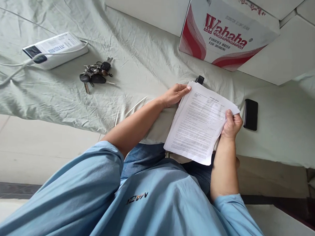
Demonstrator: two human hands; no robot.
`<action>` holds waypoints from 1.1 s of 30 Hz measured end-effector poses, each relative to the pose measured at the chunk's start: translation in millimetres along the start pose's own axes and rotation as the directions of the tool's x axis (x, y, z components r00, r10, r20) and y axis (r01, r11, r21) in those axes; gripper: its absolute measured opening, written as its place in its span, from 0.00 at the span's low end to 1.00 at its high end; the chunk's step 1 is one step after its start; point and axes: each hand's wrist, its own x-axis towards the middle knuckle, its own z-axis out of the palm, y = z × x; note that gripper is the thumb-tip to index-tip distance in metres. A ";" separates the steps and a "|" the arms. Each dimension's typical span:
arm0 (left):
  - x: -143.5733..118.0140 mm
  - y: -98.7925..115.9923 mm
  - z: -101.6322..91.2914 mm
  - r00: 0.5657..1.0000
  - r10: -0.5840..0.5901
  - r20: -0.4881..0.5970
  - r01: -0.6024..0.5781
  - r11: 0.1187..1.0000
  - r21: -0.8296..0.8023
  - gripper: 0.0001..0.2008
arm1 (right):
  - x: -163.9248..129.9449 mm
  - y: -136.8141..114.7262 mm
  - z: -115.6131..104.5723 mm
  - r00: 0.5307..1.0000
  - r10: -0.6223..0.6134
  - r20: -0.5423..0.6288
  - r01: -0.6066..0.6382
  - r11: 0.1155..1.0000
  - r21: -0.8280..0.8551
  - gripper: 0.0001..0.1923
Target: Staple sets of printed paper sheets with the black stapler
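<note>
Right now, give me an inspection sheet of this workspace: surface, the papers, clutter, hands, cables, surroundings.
Surface: wrinkled pale green sheet spread over the work area.
Job's things: stack of printed papers, held tilted above the sheet edge.
Clutter: bunch of keys; white power bank; black phone lying flat right of the papers; small dark object behind the papers, unclear what.
Hands: left hand grips the stack's top edge; right hand grips its right edge.
Cables: white cable looping round the power bank and trailing left.
Surroundings: Wahaha water carton against white panels; tiled floor below.
</note>
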 end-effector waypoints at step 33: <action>-3.4 9.5 1.3 0.999 0.004 0.053 -0.008 0.997 0.075 0.42 | 0.9 0.5 -5.9 0.997 -0.049 0.063 0.059 0.984 -0.171 0.28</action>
